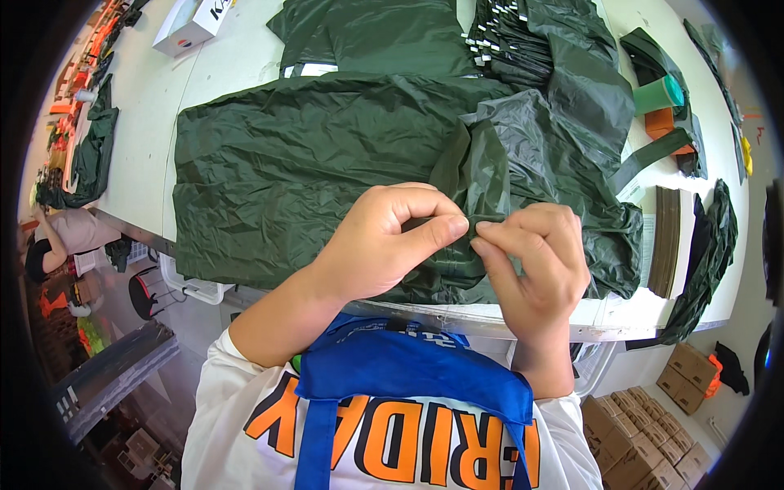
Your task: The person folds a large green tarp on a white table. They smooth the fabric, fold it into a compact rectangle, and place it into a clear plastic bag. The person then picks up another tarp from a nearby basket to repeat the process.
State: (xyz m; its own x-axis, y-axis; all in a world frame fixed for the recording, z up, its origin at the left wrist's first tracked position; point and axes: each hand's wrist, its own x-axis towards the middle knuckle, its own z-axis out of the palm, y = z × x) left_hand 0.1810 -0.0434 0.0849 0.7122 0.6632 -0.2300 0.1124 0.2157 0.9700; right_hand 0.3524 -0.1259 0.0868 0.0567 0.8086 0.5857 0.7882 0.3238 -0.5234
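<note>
A wrinkled piece of thin, shiny dark green fabric [269, 155] lies spread over the table in front of me. Its paler grey-green inner side [527, 131] shows in the bunched part on the right. My left hand [392, 237] pinches a fold of the fabric between thumb and forefinger. Close beside it, my right hand [535, 257] pinches the same fold, fingertips almost touching the left ones. Whatever small detail lies between the fingertips is hidden.
Beyond are more green fabric [392, 37] and a bundle of dark strips with white tips [506, 49]. A green cylinder [657, 95] and a stack of brown strips [667, 241] are at right. A white box [192, 26] stands far left. Cardboard boxes [645, 433] sit below right; someone's arm [53, 245] shows left.
</note>
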